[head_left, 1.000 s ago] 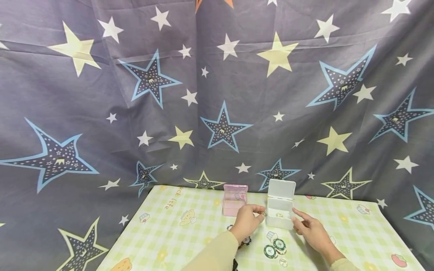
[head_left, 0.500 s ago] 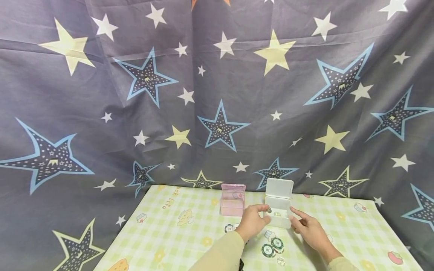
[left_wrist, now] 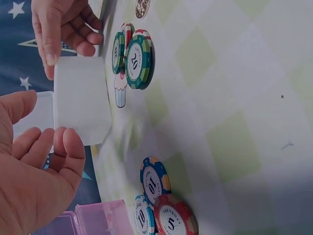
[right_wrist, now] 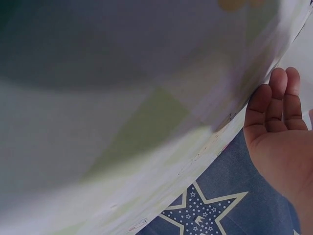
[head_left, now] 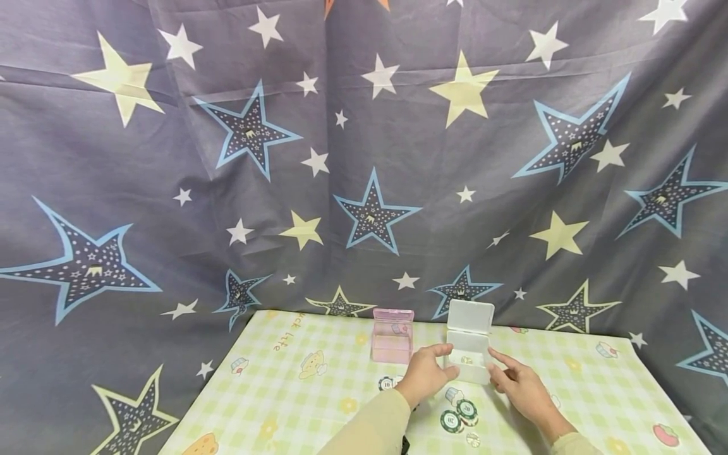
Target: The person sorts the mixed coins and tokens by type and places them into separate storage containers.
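Note:
A small white box (head_left: 467, 374) with its lid raised stands on the table between the two hands. Inside it lies a shiny gold-coloured coin (head_left: 466, 361). The left hand (head_left: 426, 374) is at the box's left front, thumb and fingers apart, with nothing visible between them. In the left wrist view its fingers (left_wrist: 66, 152) bend loosely near the box. The right hand (head_left: 520, 387) is at the right side of the box, index finger and thumb touching or nearly touching the wall. In the right wrist view several of its fingers (right_wrist: 279, 100) extend loosely toward a white surface.
An open pink box (head_left: 392, 349) stands to the left. Green poker chips (left_wrist: 135, 61) and a loose coin (head_left: 473, 439) lie in front of the white box. Blue and red poker chips (left_wrist: 173, 215) lie near the left forearm. A starry curtain (head_left: 375, 126) hangs behind the table.
The left hand has moved right to the white box with a coin between its fingers and let it go; the coin is no longer in its fingertips. The right hand has stayed at the box.

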Demonstrator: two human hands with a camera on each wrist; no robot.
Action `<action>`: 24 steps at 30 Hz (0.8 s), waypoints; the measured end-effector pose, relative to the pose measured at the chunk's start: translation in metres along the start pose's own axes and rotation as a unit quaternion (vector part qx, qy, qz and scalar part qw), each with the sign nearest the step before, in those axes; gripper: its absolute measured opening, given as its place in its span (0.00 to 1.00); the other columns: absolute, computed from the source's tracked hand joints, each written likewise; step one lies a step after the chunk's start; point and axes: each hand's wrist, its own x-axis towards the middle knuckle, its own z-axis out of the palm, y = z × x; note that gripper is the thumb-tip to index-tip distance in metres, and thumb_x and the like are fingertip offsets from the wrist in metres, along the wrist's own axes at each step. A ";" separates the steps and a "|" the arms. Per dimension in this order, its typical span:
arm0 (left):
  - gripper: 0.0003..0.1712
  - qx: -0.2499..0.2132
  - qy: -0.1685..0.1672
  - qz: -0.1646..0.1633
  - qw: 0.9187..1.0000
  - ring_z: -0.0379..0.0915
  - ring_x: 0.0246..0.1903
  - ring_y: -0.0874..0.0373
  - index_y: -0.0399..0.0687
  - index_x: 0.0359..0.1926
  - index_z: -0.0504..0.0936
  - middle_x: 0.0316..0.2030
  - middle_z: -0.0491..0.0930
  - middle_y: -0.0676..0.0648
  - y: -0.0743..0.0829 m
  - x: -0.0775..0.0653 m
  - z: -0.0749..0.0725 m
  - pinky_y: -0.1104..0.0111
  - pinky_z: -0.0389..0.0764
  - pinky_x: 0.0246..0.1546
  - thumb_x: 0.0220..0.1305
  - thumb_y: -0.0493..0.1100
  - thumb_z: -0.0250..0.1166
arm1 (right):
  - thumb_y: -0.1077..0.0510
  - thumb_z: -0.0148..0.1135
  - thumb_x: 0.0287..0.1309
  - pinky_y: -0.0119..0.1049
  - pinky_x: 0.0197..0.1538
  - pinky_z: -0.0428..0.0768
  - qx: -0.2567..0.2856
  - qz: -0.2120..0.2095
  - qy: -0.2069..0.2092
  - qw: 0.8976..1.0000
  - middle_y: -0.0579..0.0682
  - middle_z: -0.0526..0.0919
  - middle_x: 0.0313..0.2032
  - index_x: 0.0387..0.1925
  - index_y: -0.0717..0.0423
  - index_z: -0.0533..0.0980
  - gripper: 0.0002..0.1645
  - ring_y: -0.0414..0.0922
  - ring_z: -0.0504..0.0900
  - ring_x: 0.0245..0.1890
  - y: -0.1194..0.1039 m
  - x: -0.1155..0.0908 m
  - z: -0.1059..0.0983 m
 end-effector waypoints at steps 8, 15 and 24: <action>0.30 0.007 0.001 0.008 1.000 0.70 0.18 0.62 0.45 0.67 0.83 0.64 0.86 0.45 -0.001 -0.001 -0.002 0.58 0.81 0.64 0.64 0.42 0.76 | 0.43 0.60 0.78 0.36 0.45 0.83 0.000 -0.002 -0.001 1.000 0.49 0.93 0.37 0.78 0.52 0.69 0.35 0.42 0.89 0.36 0.000 0.001 0.001; 0.29 -0.008 -0.007 0.008 1.000 0.63 0.15 0.64 0.44 0.67 0.83 0.57 0.89 0.43 -0.001 -0.005 -0.004 0.72 0.76 0.28 0.65 0.40 0.75 | 0.42 0.60 0.78 0.33 0.43 0.81 0.000 -0.007 0.003 1.000 0.49 0.93 0.35 0.78 0.53 0.70 0.36 0.41 0.88 0.35 0.000 0.001 0.001; 0.13 0.320 -0.045 0.217 0.921 0.84 0.48 0.70 0.67 0.53 0.91 0.50 0.90 0.65 -0.004 -0.032 0.005 0.76 0.82 0.51 0.69 0.51 0.73 | 0.43 0.60 0.79 0.33 0.42 0.81 -0.009 -0.006 0.002 1.000 0.48 0.93 0.35 0.78 0.53 0.70 0.35 0.40 0.88 0.34 0.000 -0.001 0.000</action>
